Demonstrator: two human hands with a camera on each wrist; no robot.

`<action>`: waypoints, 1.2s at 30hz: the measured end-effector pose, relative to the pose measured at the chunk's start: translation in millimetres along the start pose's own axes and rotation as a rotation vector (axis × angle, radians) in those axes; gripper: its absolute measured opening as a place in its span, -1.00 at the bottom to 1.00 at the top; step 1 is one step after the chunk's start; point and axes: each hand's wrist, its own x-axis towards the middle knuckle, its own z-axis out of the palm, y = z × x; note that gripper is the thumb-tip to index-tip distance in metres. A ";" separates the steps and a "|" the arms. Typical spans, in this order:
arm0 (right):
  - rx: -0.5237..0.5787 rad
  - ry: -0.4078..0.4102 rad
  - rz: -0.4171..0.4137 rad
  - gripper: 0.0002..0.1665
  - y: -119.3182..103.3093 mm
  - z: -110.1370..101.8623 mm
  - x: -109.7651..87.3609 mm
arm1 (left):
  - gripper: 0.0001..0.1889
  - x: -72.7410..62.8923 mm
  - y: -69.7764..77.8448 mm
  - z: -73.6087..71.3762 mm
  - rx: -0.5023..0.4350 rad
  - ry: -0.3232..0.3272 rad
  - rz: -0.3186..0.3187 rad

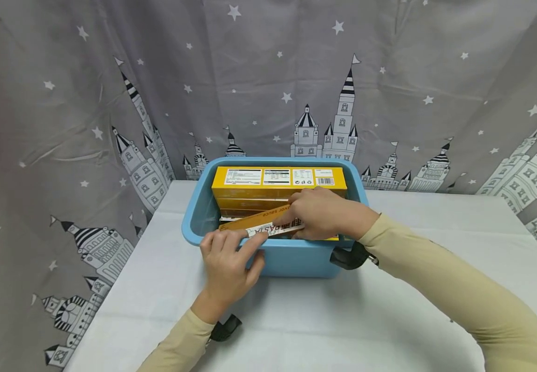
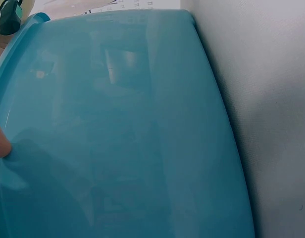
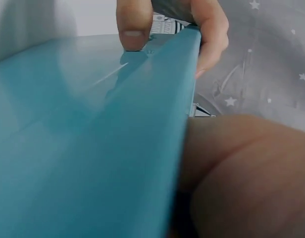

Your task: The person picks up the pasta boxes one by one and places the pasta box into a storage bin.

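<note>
A light blue plastic bin [image 1: 291, 261] stands on the table with several boxes inside. My left hand [image 1: 231, 263] holds its front rim at the left: the fingers lie over the edge and the thumb [image 3: 135, 25] is against the outer wall. Tilted inside the bin is an orange and white pasta box [image 1: 249, 222], printed "PASTA". My right hand [image 1: 319, 213] reaches over the front rim and grips this box near its right end; its fingertips are partly hidden. The left index finger is close to the pasta box; contact is unclear.
Behind the pasta box, a large yellow box [image 1: 279, 178] stands along the bin's back wall, with more box edges in front of it. A white cloth [image 1: 324, 325] covers the table. A grey curtain [image 1: 259, 77] with castles and stars hangs behind.
</note>
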 end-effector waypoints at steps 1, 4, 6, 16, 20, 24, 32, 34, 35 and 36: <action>-0.001 -0.003 0.005 -0.50 -0.1 0.2 0.2 | -0.78 0.1 0.1 -0.1 0.000 0.000 0.000; 0.010 -0.012 0.018 -0.49 -0.1 0.4 0.3 | -0.78 0.5 0.3 -0.4 -0.001 -0.001 -0.002; 0.018 -0.015 0.022 -0.49 0.0 0.7 0.4 | -0.77 0.5 0.4 -0.7 -0.003 -0.004 -0.004; 0.110 -0.093 0.070 -0.43 5.1 7.8 0.7 | -0.77 0.1 1.3 -0.2 0.000 -0.006 0.001; 0.183 -0.148 0.089 -0.41 8.5 12.6 -0.1 | -0.77 0.1 1.4 0.1 0.001 -0.004 0.004; 0.265 -0.160 0.086 -0.41 13.4 20.0 0.1 | -0.77 0.5 1.8 0.3 0.000 0.000 0.006; 0.287 -0.139 0.073 -0.43 16.4 24.9 1.0 | -0.77 1.0 1.5 0.6 0.003 0.008 0.005; 0.278 -0.131 0.072 -0.42 16.0 24.7 0.5 | -0.77 1.1 1.3 0.6 0.001 0.006 0.005; 0.268 -0.120 0.069 -0.41 15.8 24.4 0.1 | -0.77 1.3 1.2 0.8 0.000 0.008 0.005; 0.254 -0.111 0.068 -0.39 15.8 24.1 -0.4 | -0.78 1.5 1.2 1.0 -0.001 0.010 0.006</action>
